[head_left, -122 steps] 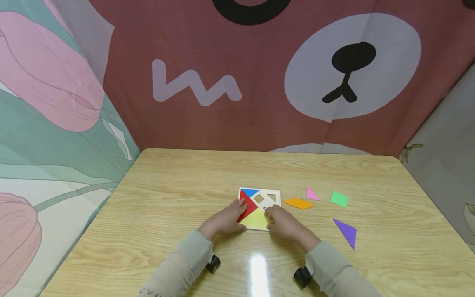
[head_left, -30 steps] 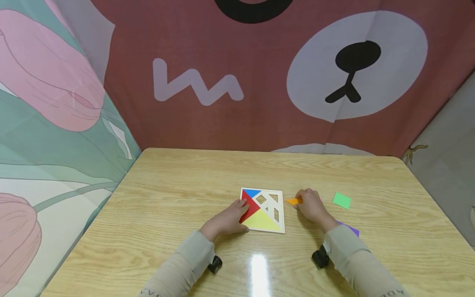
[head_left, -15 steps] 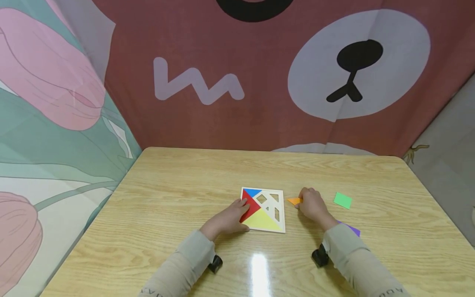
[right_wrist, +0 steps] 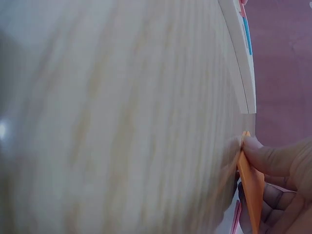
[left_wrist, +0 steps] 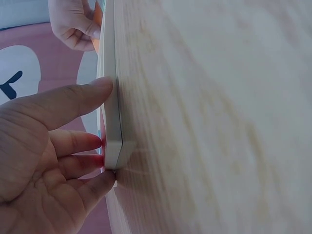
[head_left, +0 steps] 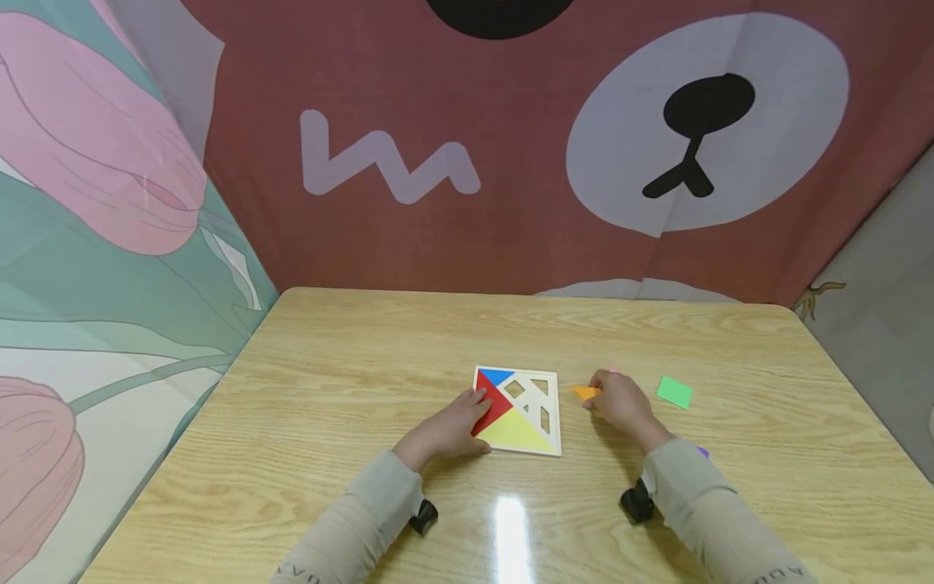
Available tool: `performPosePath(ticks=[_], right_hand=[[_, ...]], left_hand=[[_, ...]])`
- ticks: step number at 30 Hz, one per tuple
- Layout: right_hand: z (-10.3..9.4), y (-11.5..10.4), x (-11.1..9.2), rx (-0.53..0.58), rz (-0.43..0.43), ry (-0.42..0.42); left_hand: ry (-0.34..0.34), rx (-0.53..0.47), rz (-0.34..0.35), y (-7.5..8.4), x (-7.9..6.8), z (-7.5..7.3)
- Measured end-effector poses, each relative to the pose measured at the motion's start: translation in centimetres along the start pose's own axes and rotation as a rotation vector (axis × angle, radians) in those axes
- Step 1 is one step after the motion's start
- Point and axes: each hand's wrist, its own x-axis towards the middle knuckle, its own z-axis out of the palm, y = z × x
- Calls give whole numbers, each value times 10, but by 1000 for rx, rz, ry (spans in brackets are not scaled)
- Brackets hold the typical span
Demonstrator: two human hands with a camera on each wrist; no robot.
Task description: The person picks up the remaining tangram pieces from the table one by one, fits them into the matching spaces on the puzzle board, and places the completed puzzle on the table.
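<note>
A white tangram board (head_left: pixel 530 397) lies on the table with a red triangle (head_left: pixel 494 401), a yellow triangle (head_left: pixel 520 432) and a blue triangle (head_left: pixel 496 376) set in it; its right side shows bare cutouts. My left hand (head_left: pixel 447 426) rests at the board's left side, fingertips on the red triangle and thumb against the near edge. Right of the board, my right hand (head_left: pixel 620 401) pinches an orange parallelogram (head_left: pixel 585 392) between thumb and fingers. In the right wrist view, the orange parallelogram (right_wrist: pixel 252 187) stands tilted on edge, apart from the board.
A green piece (head_left: pixel 674 392) lies right of my right hand. Behind that hand a bit of a pink piece (head_left: pixel 614 371) shows, and one corner of a purple piece (head_left: pixel 703 451) peeks past the right sleeve. A printed curtain hangs behind the wooden table (head_left: pixel 350 373).
My right hand has left the board, taken hold of the orange parallelogram and most recently shifted slightly right with it. My left hand has stayed on the board.
</note>
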Motion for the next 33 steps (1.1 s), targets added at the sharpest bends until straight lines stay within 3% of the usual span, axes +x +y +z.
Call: performPosePath(ticks=[6, 18, 33], right_hand=[[-2, 3, 0, 4, -6, 16], [1, 5, -1, 149, -1, 27], [1, 3, -1, 238, 38, 48]], left_hand=[[-1, 0, -5, 0, 0, 0], [-2, -3, -9, 1, 0, -1], [10, -5, -2, 1, 0, 0]])
